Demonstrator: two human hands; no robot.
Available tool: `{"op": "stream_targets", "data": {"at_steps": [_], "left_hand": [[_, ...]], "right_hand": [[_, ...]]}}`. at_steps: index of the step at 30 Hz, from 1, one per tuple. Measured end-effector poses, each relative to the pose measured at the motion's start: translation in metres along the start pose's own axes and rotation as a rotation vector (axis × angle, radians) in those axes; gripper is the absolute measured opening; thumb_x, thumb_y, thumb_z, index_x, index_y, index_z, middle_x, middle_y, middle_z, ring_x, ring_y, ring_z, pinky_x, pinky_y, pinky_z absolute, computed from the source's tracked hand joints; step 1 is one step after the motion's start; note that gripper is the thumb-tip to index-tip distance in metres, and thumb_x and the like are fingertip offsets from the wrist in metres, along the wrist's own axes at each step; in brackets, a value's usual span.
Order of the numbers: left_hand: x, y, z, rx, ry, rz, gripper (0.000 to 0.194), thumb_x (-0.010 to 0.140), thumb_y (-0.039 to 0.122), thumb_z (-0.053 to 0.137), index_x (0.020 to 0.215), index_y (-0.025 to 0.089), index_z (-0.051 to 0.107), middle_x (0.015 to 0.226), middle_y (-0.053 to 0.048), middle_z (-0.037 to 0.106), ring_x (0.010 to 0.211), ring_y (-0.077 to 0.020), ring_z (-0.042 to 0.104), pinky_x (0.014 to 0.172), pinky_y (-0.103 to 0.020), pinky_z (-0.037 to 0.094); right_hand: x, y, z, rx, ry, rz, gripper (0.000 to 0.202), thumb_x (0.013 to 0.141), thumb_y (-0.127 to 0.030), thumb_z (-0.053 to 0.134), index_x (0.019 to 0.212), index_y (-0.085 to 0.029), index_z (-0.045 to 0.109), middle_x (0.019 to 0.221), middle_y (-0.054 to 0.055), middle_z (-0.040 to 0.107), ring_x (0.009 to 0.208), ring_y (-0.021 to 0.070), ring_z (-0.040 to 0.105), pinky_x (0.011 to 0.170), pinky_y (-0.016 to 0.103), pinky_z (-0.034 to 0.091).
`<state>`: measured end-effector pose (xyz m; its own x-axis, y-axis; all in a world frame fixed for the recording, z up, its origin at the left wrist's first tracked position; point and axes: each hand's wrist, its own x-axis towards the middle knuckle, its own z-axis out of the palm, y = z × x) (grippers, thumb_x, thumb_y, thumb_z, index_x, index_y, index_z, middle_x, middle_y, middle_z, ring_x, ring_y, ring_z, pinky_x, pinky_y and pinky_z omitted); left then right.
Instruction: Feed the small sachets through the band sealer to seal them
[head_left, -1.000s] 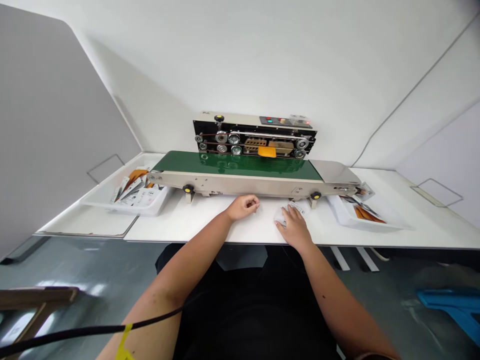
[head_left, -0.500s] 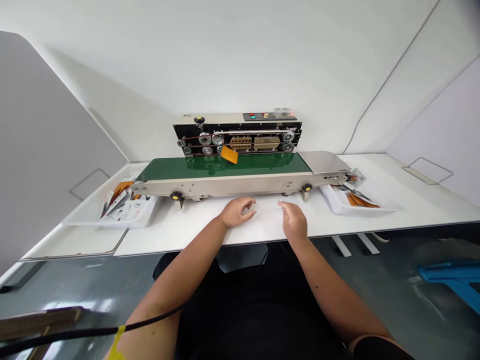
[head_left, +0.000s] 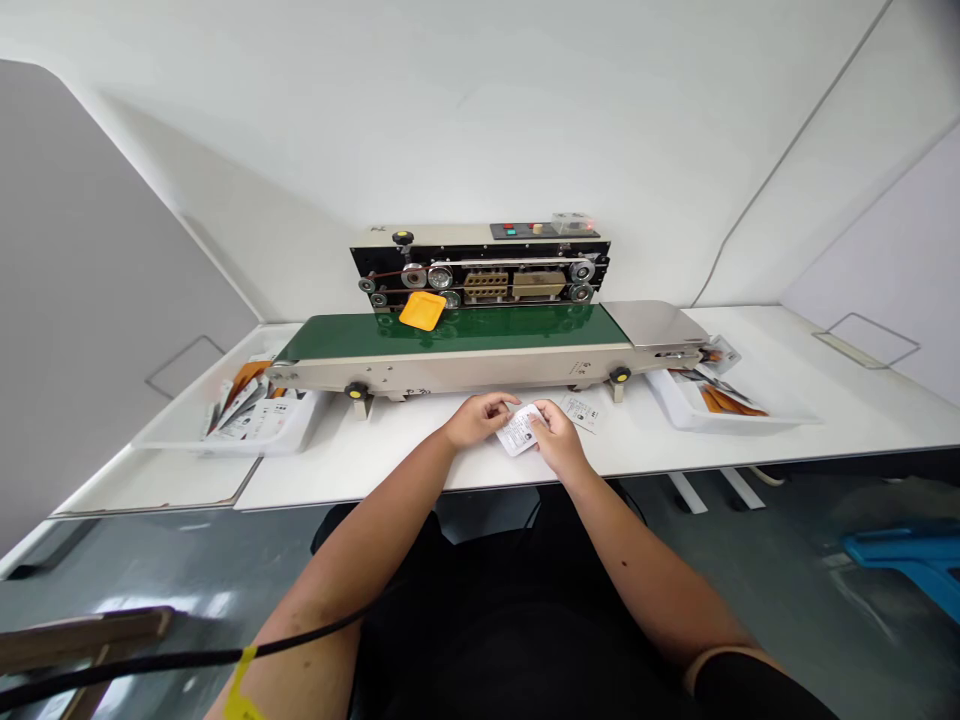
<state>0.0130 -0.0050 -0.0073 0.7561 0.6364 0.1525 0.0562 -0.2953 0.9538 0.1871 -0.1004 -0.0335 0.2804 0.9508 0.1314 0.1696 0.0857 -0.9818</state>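
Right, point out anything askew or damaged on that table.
The orange packet lies askew, its sides slanted to the green belt. The left table section shows brown patches along its front edge, perhaps chipping.

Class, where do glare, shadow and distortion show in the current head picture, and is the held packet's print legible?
Head view throughout: reflections on the green belt; glare on the floor at lower left; soft shadow on the wall at left; side panels seem splayed; print on the white packet in the right hand is too small to read.
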Motion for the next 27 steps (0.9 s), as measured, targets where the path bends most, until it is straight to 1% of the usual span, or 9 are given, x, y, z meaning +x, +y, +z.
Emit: {"op": "stream_targets", "data": {"at_steps": [1, 3, 6, 10, 18, 20, 23, 25, 27], "left_hand": [[0.0, 0.001, 0.0, -0.009, -0.001, 0.0, 0.046, 0.088, 0.048, 0.067, 0.119, 0.014, 0.065, 0.072, 0.001, 0.058, 0.064, -0.0113, 0.052, 0.06, -0.023, 0.041], [-0.001, 0.003, -0.001, -0.019, -0.043, 0.003, 0.047, 0.087, 0.047, 0.068, 0.12, 0.014, 0.067, 0.077, -0.002, 0.062, 0.067, -0.0125, 0.055, 0.062, -0.023, 0.044], [-0.002, 0.005, -0.001, -0.02, -0.107, -0.004, 0.05, 0.085, 0.047, 0.071, 0.124, 0.015, 0.067, 0.078, -0.002, 0.065, 0.069, -0.0134, 0.058, 0.064, -0.024, 0.046], [-0.002, 0.004, -0.001, -0.043, -0.104, -0.015, 0.052, 0.083, 0.047, 0.073, 0.123, 0.014, 0.066, 0.08, -0.003, 0.067, 0.071, -0.0141, 0.06, 0.065, -0.025, 0.048], [-0.003, 0.002, -0.001, -0.093, -0.095, -0.023, 0.049, 0.079, 0.045, 0.078, 0.113, 0.013, 0.063, 0.078, -0.003, 0.067, 0.071, -0.0147, 0.063, 0.065, -0.025, 0.05], [-0.002, 0.003, -0.001, -0.111, -0.08, -0.018, 0.05, 0.079, 0.046, 0.079, 0.113, 0.014, 0.062, 0.078, -0.002, 0.066, 0.07, -0.0143, 0.063, 0.065, -0.025, 0.05], [0.0, 0.004, -0.002, -0.172, -0.015, 0.011, 0.051, 0.08, 0.047, 0.078, 0.114, 0.014, 0.059, 0.077, -0.001, 0.064, 0.07, -0.0138, 0.062, 0.065, -0.024, 0.05], [0.001, 0.003, -0.003, -0.219, 0.022, 0.04, 0.05, 0.08, 0.046, 0.078, 0.113, 0.015, 0.057, 0.082, -0.002, 0.065, 0.073, -0.0144, 0.063, 0.067, -0.025, 0.051], [0.003, 0.001, -0.003, -0.268, 0.045, 0.068, 0.049, 0.08, 0.045, 0.078, 0.111, 0.016, 0.054, 0.089, -0.005, 0.066, 0.078, -0.015, 0.065, 0.069, -0.025, 0.051]], "right_hand": [[0.0, 0.002, -0.001, 0.052, -0.039, 0.023, 0.03, 0.086, -0.048, 0.058, 0.104, -0.024, 0.063, 0.088, 0.002, 0.069, 0.072, 0.0192, 0.063, 0.054, 0.026, 0.048], [0.001, 0.004, -0.003, 0.138, -0.085, 0.057, 0.033, 0.084, -0.047, 0.062, 0.106, -0.023, 0.062, 0.089, 0.003, 0.069, 0.072, 0.0191, 0.064, 0.052, 0.026, 0.048], [0.0, 0.004, -0.005, 0.208, -0.094, 0.061, 0.034, 0.082, -0.048, 0.066, 0.104, -0.022, 0.063, 0.085, 0.003, 0.07, 0.071, 0.0186, 0.064, 0.052, 0.026, 0.048], [-0.001, 0.001, -0.005, 0.23, -0.115, 0.057, 0.035, 0.081, -0.049, 0.068, 0.102, -0.022, 0.064, 0.082, 0.003, 0.07, 0.067, 0.0177, 0.063, 0.052, 0.026, 0.047], [-0.002, -0.002, -0.004, 0.224, -0.132, 0.069, 0.033, 0.081, -0.049, 0.069, 0.098, -0.021, 0.066, 0.082, 0.003, 0.071, 0.063, 0.016, 0.062, 0.051, 0.025, 0.046], [-0.001, -0.002, -0.005, 0.239, -0.109, 0.072, 0.036, 0.079, -0.05, 0.07, 0.099, -0.021, 0.067, 0.085, 0.004, 0.072, 0.066, 0.0172, 0.064, 0.053, 0.026, 0.048], [0.001, -0.003, -0.004, 0.306, -0.081, 0.082, 0.042, 0.074, -0.049, 0.077, 0.104, -0.021, 0.066, 0.095, 0.006, 0.074, 0.078, 0.0207, 0.069, 0.063, 0.03, 0.055], [0.002, -0.004, -0.001, 0.327, -0.106, 0.094, 0.046, 0.07, -0.046, 0.082, 0.105, -0.021, 0.067, 0.099, 0.007, 0.074, 0.085, 0.0228, 0.07, 0.071, 0.033, 0.058], [0.001, -0.006, 0.003, 0.318, -0.111, 0.106, 0.046, 0.07, -0.047, 0.082, 0.105, -0.02, 0.068, 0.097, 0.007, 0.075, 0.085, 0.0234, 0.071, 0.072, 0.034, 0.057]]}}
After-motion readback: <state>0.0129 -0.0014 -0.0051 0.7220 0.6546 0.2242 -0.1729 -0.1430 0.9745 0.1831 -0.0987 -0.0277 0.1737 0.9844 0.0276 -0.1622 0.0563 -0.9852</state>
